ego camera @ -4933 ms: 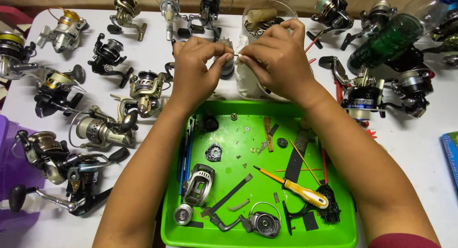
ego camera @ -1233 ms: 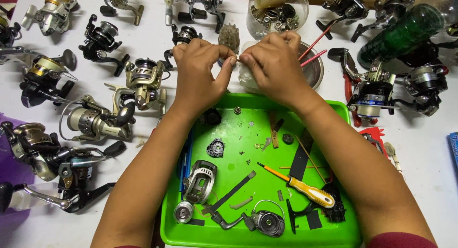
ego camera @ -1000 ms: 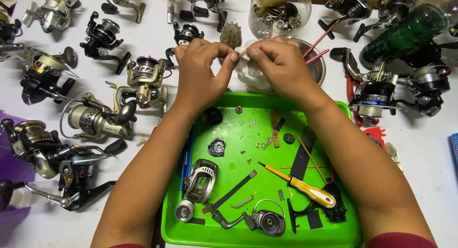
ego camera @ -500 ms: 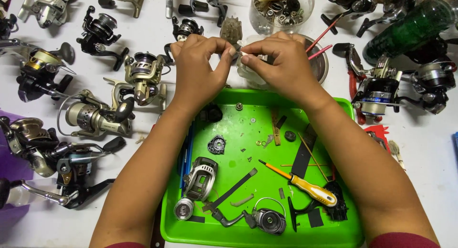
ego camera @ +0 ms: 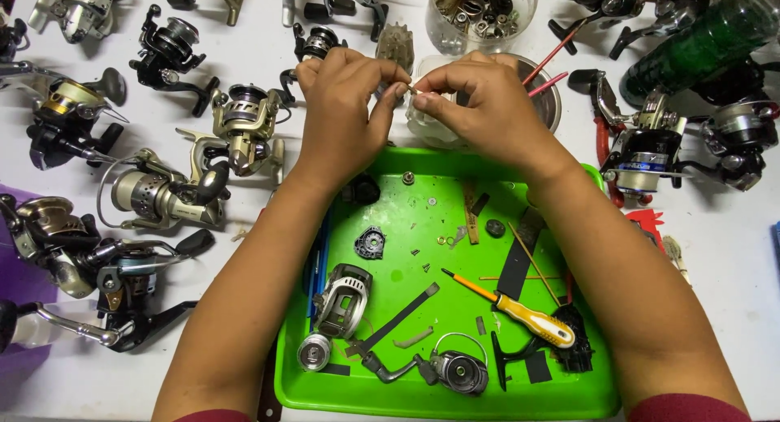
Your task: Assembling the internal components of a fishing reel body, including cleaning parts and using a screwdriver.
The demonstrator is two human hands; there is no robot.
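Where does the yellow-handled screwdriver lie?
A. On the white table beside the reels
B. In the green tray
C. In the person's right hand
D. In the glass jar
B: the yellow-handled screwdriver lies flat in the green tray among small reel parts, untouched by either hand.

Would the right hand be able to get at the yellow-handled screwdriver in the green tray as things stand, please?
Probably yes. The yellow-handled screwdriver lies uncovered on top of the green tray, just below the right hand, with nothing over it. However, that hand's fingertips now pinch a small part with the left hand.
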